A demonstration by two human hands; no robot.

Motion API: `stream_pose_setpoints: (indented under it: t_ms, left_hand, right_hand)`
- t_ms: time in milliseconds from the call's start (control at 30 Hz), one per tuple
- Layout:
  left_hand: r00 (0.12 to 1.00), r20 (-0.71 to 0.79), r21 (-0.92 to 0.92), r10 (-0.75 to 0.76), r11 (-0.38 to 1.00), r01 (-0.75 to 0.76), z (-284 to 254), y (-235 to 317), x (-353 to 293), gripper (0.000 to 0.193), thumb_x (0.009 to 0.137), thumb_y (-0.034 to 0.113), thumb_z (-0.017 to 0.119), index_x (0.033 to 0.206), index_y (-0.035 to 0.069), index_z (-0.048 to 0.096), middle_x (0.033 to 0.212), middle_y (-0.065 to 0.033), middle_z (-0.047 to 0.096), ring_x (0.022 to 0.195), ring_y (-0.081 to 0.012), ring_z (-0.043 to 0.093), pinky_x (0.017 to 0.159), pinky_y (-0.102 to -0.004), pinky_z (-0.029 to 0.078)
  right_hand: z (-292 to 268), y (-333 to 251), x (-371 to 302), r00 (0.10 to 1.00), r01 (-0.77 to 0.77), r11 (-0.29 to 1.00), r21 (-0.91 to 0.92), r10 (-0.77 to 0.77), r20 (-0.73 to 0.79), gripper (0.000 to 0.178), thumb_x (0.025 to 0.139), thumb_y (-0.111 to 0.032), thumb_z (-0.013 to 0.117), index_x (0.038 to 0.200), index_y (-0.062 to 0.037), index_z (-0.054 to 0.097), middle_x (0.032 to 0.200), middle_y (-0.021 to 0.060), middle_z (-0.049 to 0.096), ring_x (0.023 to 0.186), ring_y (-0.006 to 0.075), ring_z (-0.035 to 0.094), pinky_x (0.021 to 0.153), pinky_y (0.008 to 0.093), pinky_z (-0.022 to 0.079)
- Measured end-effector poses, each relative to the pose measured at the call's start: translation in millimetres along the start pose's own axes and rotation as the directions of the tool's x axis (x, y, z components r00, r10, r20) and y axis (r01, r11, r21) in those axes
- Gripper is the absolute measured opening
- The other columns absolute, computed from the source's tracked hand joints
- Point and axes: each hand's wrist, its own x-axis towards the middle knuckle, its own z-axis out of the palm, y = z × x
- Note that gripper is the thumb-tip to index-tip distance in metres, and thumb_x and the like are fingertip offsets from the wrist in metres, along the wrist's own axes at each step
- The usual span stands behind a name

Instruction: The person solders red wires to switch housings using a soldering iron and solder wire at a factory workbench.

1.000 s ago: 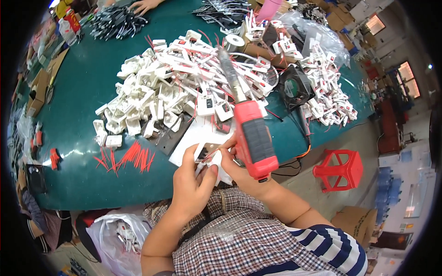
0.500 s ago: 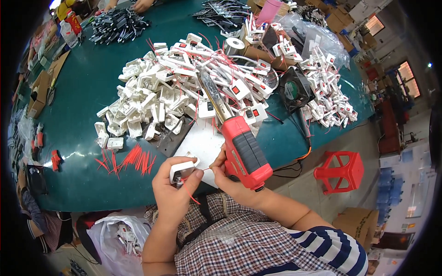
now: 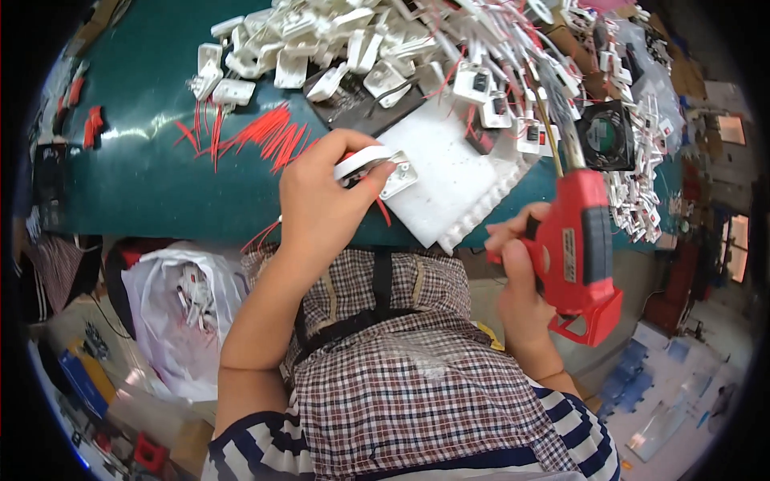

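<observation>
My left hand (image 3: 317,192) is closed round a small white plastic housing (image 3: 362,160), tilted on edge over the near side of the work pad. By its fingertips is an open white shell half (image 3: 403,176) with small posts inside; whether the two are joined I cannot tell. A red wire (image 3: 383,212) hangs below the fingers. Off to the right, my right hand (image 3: 520,260) grips a red and black soldering gun (image 3: 584,240) by its handle. The gun's long metal tip (image 3: 552,124) points away from me, toward the pile of white switch parts (image 3: 481,80).
Cut red sleeves or wires (image 3: 269,132) lie left of the white foam pad (image 3: 457,164). Empty white shells (image 3: 337,40) are heaped at the back. A black fan (image 3: 605,136) stands at the right. A bag of white parts (image 3: 152,321) hangs below the table's left edge.
My right hand has let go of the thin wire and swung right with the soldering gun, away from the housing. My left hand keeps its hold. The view has shifted downward.
</observation>
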Motion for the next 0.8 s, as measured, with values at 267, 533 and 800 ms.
stream_pose_setpoints:
  t_ms: [267,533,800]
  left_hand:
    - [0.998,0.037,0.106,0.057,0.993,-0.060,-2.4,-0.5,-9.6,0.021,0.078,0.015,0.081,0.094,0.007,0.071,0.085,-0.0081,0.074,0.076,-0.0262,0.071,0.068,-0.0360,0.054]
    - [0.997,0.045,0.099,0.065,0.993,-0.069,-1.4,-3.6,-7.7,0.022,0.077,0.016,0.081,0.093,0.006,0.069,0.085,-0.0085,0.073,0.075,-0.0278,0.070,0.067,-0.0374,0.052]
    - [0.996,0.050,0.139,0.074,0.987,-0.080,-1.0,-2.3,-8.8,0.019,0.079,0.008,0.082,0.094,0.003,0.071,0.081,-0.0033,0.073,0.073,-0.0112,0.067,0.069,-0.0273,0.053]
  right_hand:
    - [-41.0,7.7,-50.0,0.989,0.035,0.984,-0.178,-0.008,0.147,0.043,0.091,-0.006,0.067,0.129,-0.0032,0.050,0.112,0.0088,0.051,0.071,0.0127,0.053,0.068,0.0346,0.049]
    - [-40.3,8.8,-59.1,0.977,-0.132,0.900,-0.416,0.188,0.097,0.022,0.083,-0.001,0.075,0.104,0.0006,0.068,0.097,0.0164,0.067,0.084,0.0324,0.068,0.076,0.0367,0.054]
    - [-33.9,13.4,-52.7,0.978,-0.020,0.905,-0.426,0.107,0.181,0.023,0.084,-0.001,0.076,0.106,0.0023,0.069,0.097,0.0165,0.068,0.082,0.0303,0.069,0.073,0.0365,0.055]
